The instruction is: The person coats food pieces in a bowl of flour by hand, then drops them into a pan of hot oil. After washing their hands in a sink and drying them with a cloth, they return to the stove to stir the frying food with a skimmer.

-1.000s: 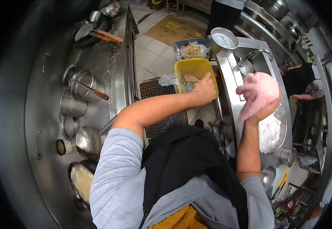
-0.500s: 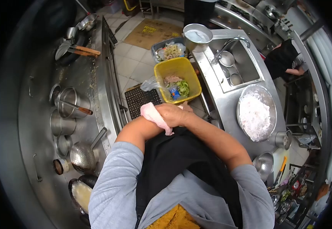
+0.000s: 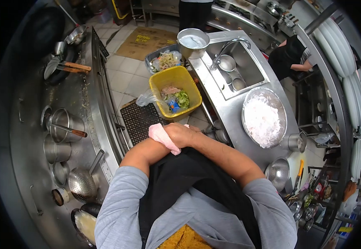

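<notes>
A pink cloth (image 3: 163, 139) lies around my left wrist, with a bit of pink also showing past the knuckles. My right hand (image 3: 180, 135) is closed over the cloth and wrist, in front of my black apron (image 3: 193, 166). Only a small part of my left hand (image 3: 194, 129) shows beyond it; its fingers are hidden. Just ahead of both hands stands a yellow bin (image 3: 195, 89) with green scraps, pinkish scraps and plastic inside.
At left, a steel counter (image 3: 80, 99) bears pots, a perforated ladle (image 3: 82, 184) and pans. At right are a sink (image 3: 253, 62) and a large bowl of white-coated pieces (image 3: 262, 120). A person (image 3: 288, 58) stands at far right, another (image 3: 193, 16) ahead.
The surroundings have shifted left in view. My hands sit slightly lower and farther from the yellow bin, and less of my left hand shows. My right hand stays on the cloth.
</notes>
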